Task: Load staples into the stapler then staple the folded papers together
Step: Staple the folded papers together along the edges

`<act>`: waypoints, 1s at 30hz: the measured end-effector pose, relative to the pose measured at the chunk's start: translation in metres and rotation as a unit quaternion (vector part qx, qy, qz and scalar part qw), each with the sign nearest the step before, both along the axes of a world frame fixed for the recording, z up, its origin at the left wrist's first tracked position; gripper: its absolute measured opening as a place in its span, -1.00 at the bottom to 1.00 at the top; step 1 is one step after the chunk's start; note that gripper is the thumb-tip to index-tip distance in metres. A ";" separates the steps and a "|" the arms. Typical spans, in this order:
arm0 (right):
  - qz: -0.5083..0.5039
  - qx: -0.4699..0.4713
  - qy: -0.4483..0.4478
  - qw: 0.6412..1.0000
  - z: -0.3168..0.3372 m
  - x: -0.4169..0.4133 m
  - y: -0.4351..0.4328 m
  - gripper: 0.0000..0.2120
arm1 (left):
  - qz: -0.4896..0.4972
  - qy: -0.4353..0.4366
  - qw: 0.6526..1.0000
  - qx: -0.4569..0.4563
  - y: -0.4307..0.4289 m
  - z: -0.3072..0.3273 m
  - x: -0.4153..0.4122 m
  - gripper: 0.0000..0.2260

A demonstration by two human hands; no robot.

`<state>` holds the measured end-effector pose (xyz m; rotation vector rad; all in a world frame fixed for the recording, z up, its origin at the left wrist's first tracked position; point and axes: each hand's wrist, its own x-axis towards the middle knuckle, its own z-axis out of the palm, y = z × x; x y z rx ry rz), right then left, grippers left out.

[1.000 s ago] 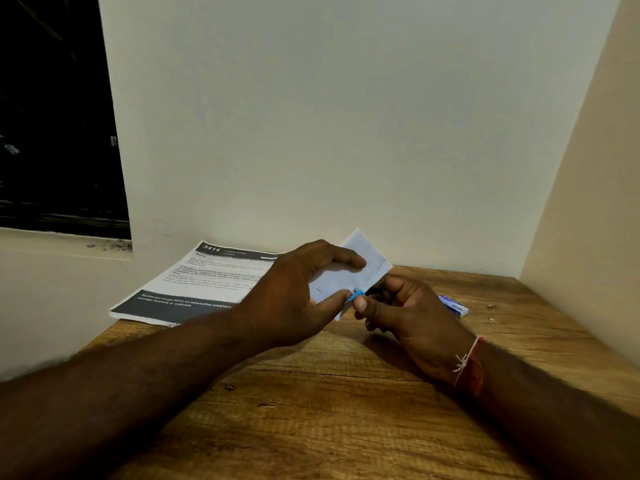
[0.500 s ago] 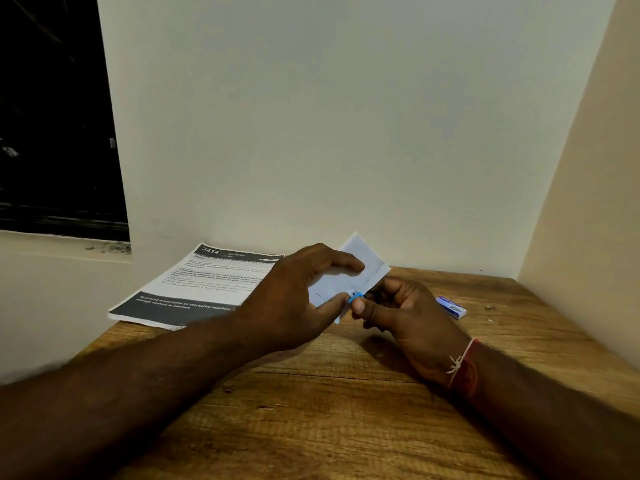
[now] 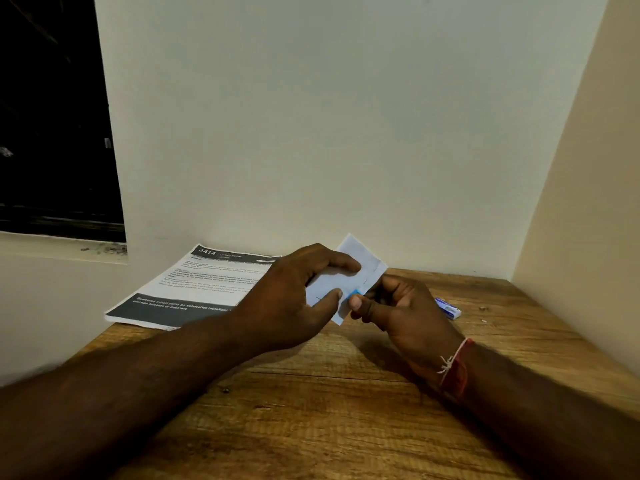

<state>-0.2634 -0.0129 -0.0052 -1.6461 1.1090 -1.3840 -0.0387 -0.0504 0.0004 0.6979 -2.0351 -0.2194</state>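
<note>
We see one printed booklet (image 3: 194, 289) near the tabletop's (image 3: 311, 410) back left corner, then our left hand (image 3: 294, 299) pinching one folded paper (image 3: 360, 268) held above the back middle. Our right hand (image 3: 405, 313) squeezes one small blue stapler (image 3: 355, 293) on its edge, and one little staple box (image 3: 448, 308) lies toward the back right. A few staple marks already show, so we think stapling is nearly done.

Near the middle of the frame the folded papers (image 3: 360, 268) stand tilted above the table (image 3: 311, 410), between the left hand (image 3: 298, 299) on their left and the right hand (image 3: 405, 313) at their lower right, with the stapler (image 3: 355, 293) at their lower edge between the two thumbs. Left of the hands a printed booklet (image 3: 194, 289) lies on the table against the back wall. Right of the right hand, a small box (image 3: 448, 308) lies on the table.
</note>
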 end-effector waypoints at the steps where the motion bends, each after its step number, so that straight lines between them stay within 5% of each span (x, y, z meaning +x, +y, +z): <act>1: 0.002 0.004 0.004 1.000 0.001 0.001 0.001 -0.86 | 0.004 -0.004 1.000 0.002 0.000 0.001 0.001 -0.65; 5: 0.016 0.021 0.019 0.999 0.009 -0.006 0.002 -0.77 | 0.018 0.009 0.999 0.034 -0.003 0.002 0.006 -0.64; 8: -0.037 0.021 0.158 0.987 0.009 -0.017 0.000 -0.82 | 0.020 0.023 0.997 0.073 -0.006 0.003 0.008 -0.65; 12: -0.092 0.029 0.368 0.925 0.004 -0.018 -0.001 -0.69 | 0.017 0.032 0.993 0.114 -0.006 0.002 0.006 -0.66; 16: -0.089 0.031 0.386 0.917 0.010 -0.013 0.004 -0.62 | 0.015 0.039 0.991 0.128 -0.005 0.001 0.006 -0.69; 19: -0.107 0.023 0.337 0.935 0.010 -0.011 0.007 -0.61 | 0.016 0.041 0.990 0.131 -0.004 0.002 0.007 -0.73; 23: -0.029 0.004 0.124 0.992 0.016 -0.006 0.008 -0.86 | -0.002 0.058 0.986 0.157 -0.006 0.002 0.006 -0.74; 30: 0.018 0.020 -0.034 0.999 0.013 0.000 0.008 -0.85 | -0.050 0.113 0.963 0.241 -0.005 0.000 0.001 -0.80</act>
